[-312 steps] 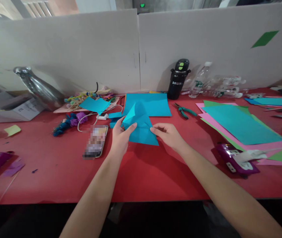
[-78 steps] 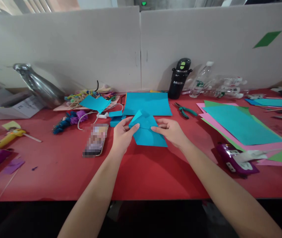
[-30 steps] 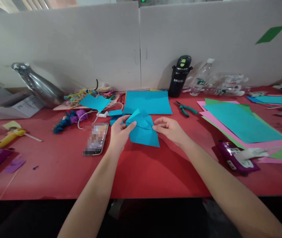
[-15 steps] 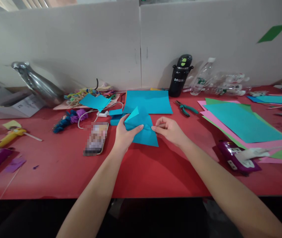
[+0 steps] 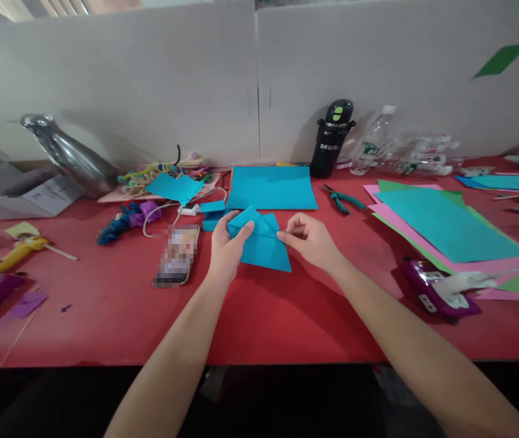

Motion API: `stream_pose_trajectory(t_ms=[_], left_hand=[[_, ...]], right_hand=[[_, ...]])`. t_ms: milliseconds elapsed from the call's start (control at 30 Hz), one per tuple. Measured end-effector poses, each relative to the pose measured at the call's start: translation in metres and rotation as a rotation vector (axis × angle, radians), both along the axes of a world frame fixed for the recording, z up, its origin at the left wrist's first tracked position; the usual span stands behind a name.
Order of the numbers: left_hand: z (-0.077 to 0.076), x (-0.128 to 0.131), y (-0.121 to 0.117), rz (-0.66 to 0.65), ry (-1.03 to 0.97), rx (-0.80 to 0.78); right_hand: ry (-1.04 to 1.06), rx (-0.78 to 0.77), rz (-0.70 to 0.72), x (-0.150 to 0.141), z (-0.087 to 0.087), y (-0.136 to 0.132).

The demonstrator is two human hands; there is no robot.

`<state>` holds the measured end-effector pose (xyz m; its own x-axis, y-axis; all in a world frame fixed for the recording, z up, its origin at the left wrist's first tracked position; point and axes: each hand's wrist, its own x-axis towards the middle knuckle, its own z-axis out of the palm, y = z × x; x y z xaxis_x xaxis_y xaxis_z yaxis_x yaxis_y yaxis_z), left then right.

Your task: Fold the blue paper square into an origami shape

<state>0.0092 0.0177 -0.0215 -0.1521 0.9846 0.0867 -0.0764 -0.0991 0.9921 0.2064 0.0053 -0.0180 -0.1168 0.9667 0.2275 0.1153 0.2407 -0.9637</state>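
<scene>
A blue sheet of paper (image 5: 266,248), partly folded over in its upper half, is held between my two hands above the red table. My left hand (image 5: 230,243) grips its left side, thumb on top and fingers behind. At the right edge my right hand (image 5: 307,238) pinches the paper between thumb and forefinger. Behind it lies a larger flat blue sheet (image 5: 271,187). Small folded blue pieces (image 5: 212,208) lie just beyond my left hand. The fingers behind the paper are partly hidden.
Left of my hands lies a phone (image 5: 177,255). Pliers (image 5: 344,199) and a black bottle (image 5: 332,140) are at the back right, near stacked coloured paper (image 5: 451,225) and a purple power strip (image 5: 439,289). A yellow glue gun (image 5: 17,254) lies far left.
The upper part of the paper, raised to a tall point half a second ago, is now folded lower. My left thumb has drawn back leftward. A glue gun has appeared at far left since the first frame.
</scene>
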Motion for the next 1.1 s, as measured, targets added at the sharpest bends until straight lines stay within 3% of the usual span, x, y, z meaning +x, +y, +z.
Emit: stream_pose_trajectory(t_ms=[300,533,633,667,733,800,833,967,1100], left_hand=[[-0.003,0.005,-0.005,0.108,0.371,0.139],[-0.018,-0.003,0.006,0.099,0.38,0.143],[-0.015,-0.004,0.002,0.183,0.629,0.358],[-0.013,-0.003,-0.001,0.139,0.71,0.454],[-0.01,0.003,-0.008,-0.138,0.838,0.585],[-0.011,0.013,-0.016,-0.423,0.957,0.637],[-0.012,0.017,-0.02,-0.48,1.021,0.636],[-0.017,0.028,-0.028,-0.549,1.193,0.517],[-0.016,0.026,-0.031,-0.537,1.267,0.422]], right_hand=[[0.012,0.062,-0.084,-0.006,-0.007,0.0],[-0.057,-0.035,-0.076,0.002,-0.01,0.005],[-0.147,-0.115,-0.087,0.013,-0.013,0.012],[-0.151,-0.141,-0.079,0.017,-0.015,0.014],[-0.175,-0.168,-0.063,0.023,-0.02,0.019],[-0.199,-0.168,-0.054,0.026,-0.025,0.022],[-0.214,-0.16,-0.057,0.026,-0.027,0.023],[-0.287,-0.134,-0.088,0.026,-0.033,0.025],[-0.32,-0.131,-0.101,0.027,-0.034,0.026]])
